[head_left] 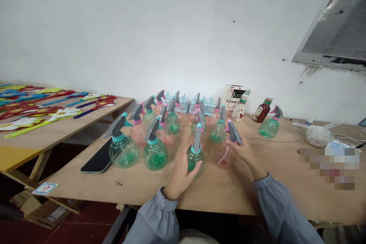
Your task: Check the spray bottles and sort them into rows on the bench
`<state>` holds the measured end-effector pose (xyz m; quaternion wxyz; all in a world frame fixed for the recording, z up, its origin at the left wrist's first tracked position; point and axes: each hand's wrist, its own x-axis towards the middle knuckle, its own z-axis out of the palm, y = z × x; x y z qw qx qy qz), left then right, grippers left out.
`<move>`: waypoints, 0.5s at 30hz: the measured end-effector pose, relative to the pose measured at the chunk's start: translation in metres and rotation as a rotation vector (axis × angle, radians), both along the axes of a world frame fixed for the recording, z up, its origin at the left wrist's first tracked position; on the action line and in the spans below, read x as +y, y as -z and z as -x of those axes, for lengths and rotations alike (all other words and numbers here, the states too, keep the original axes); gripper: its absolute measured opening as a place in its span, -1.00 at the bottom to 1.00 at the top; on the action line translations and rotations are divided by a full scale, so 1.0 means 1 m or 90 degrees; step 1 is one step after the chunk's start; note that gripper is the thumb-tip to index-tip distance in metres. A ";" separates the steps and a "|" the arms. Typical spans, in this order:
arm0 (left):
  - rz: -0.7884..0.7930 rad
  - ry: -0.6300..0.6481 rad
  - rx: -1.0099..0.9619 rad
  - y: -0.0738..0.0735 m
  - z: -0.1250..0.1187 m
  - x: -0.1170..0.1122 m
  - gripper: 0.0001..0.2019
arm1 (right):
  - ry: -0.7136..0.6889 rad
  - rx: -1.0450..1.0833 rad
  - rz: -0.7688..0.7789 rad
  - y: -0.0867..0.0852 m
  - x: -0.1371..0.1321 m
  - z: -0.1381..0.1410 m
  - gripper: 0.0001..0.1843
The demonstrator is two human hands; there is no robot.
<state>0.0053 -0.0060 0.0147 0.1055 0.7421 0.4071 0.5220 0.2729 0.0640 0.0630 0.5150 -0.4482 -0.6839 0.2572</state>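
Observation:
Several small round spray bottles, green and pink with grey triggers, stand grouped on a plywood table (217, 192). My left hand (182, 173) is wrapped round the body of a green spray bottle (196, 155) at the front of the group. My right hand (243, 151) grips a pink spray bottle (225, 151) just to its right, fingers at the neck under the grey trigger. Both bottles stand upright on the table. Grey sleeves cover both forearms.
A dark phone (98, 158) lies at the table's left front. One green spray bottle (269, 125) stands apart at the right, near a brown bottle (262, 110) and a carton (235, 100). A plastic bag (318, 135) lies far right. Colourful hand clappers (42, 110) cover the left table.

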 end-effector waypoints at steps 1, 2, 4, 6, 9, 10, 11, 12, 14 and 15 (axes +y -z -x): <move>0.000 0.000 0.001 0.000 0.000 0.000 -0.46 | -0.008 -0.004 0.002 -0.003 -0.003 -0.005 -0.25; -0.001 0.001 0.002 -0.001 0.000 0.000 -0.46 | -0.019 -0.013 -0.001 -0.006 -0.006 -0.013 -0.12; -0.004 -0.001 0.004 0.000 0.000 0.000 -0.46 | -0.036 -0.040 -0.002 -0.014 -0.009 -0.037 0.03; -0.007 -0.004 0.004 0.000 0.001 0.000 -0.46 | 0.019 -0.041 0.012 -0.022 -0.007 -0.074 -0.16; -0.016 -0.010 0.008 0.001 0.001 0.000 -0.45 | 0.380 0.122 -0.010 -0.036 0.012 -0.137 -0.47; -0.017 -0.010 0.011 0.001 0.001 0.000 -0.44 | 0.496 0.156 0.000 -0.041 0.021 -0.156 -0.48; -0.016 -0.010 0.014 0.001 0.001 0.000 -0.44 | 0.562 0.170 0.005 -0.045 0.031 -0.173 -0.49; -0.014 -0.010 0.017 0.000 0.001 0.000 -0.44 | 0.604 0.173 0.017 -0.049 0.040 -0.186 -0.47; -0.010 -0.011 0.020 0.000 0.001 -0.001 -0.43 | 0.624 0.147 0.044 -0.055 0.057 -0.203 -0.37; -0.010 -0.014 0.020 0.000 0.001 -0.001 -0.43 | 0.623 0.130 0.056 -0.056 0.065 -0.208 -0.33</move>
